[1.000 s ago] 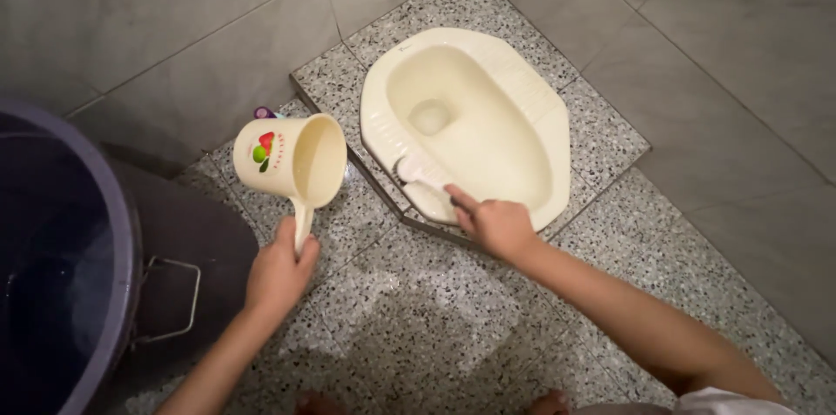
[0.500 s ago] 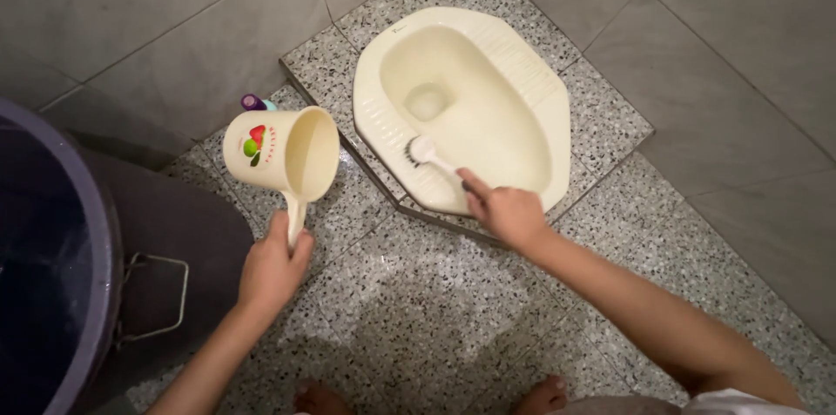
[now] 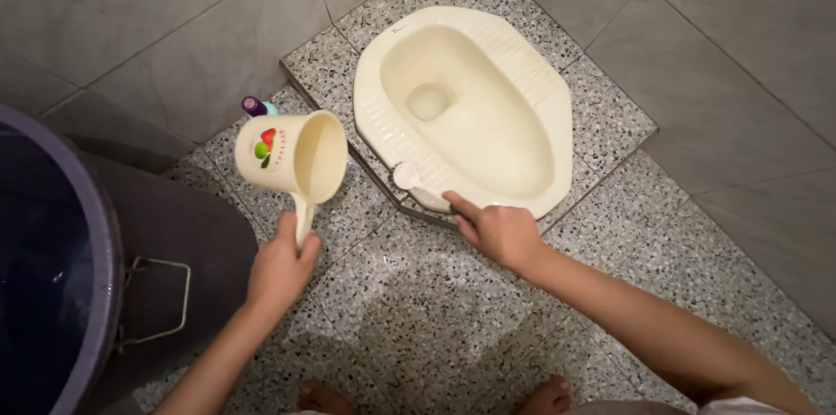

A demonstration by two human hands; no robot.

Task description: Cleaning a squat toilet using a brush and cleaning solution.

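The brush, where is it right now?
The brush is in the right hand, its head on the near left rim of the squat toilet.

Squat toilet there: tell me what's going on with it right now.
A person crouches over the cream squat toilet. The right hand holds a white brush with its head on the pan's near-left rim. The left hand holds a cream dipper by its handle, tilted on its side. A dark water bucket stands on the left.
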